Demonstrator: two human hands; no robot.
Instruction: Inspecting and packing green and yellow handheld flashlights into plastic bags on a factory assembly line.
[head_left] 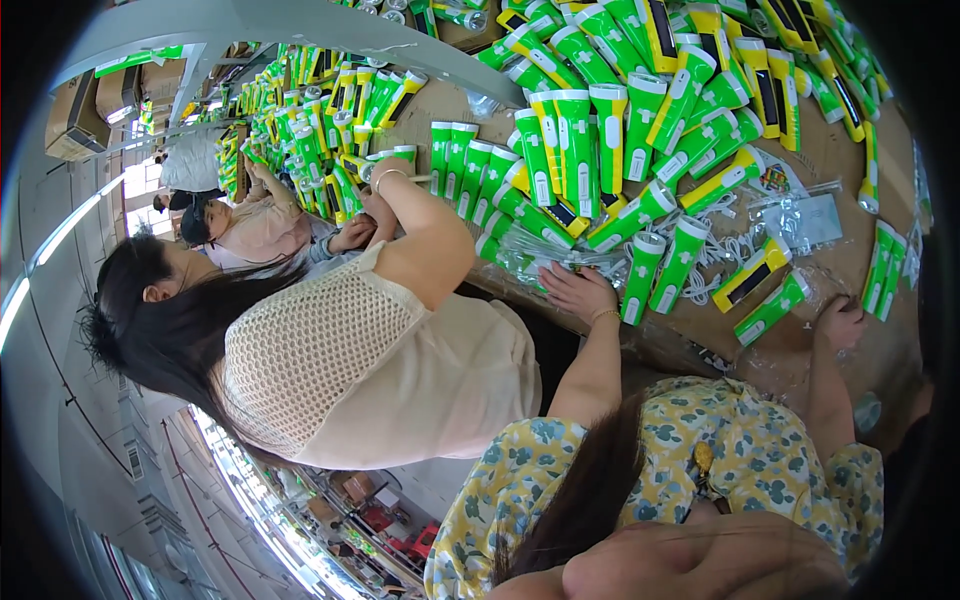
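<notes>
My left hand point(578, 291) lies with its fingers stretched out on a pile of clear plastic bags point(530, 251) at the table's near edge. Just right of it, two green-and-white flashlights point(680, 264) stand side by side. My right hand point(843, 322) has its fingers drawn together at crinkled clear plastic point(815, 287); whether it grips the plastic I cannot tell. Left of that hand lie a green flashlight point(771, 309) and a yellow one with a dark panel point(752, 274). To its right are two more green flashlights point(882, 270).
Many flashlights point(610, 120) are heaped across the brown table. White cables point(700, 230) and a clear bag point(800, 220) lie midway. A grey beam point(350, 38) crosses above. Close on my left a co-worker in a cream top point(370, 370) handles flashlights; another person point(265, 225) sits beyond.
</notes>
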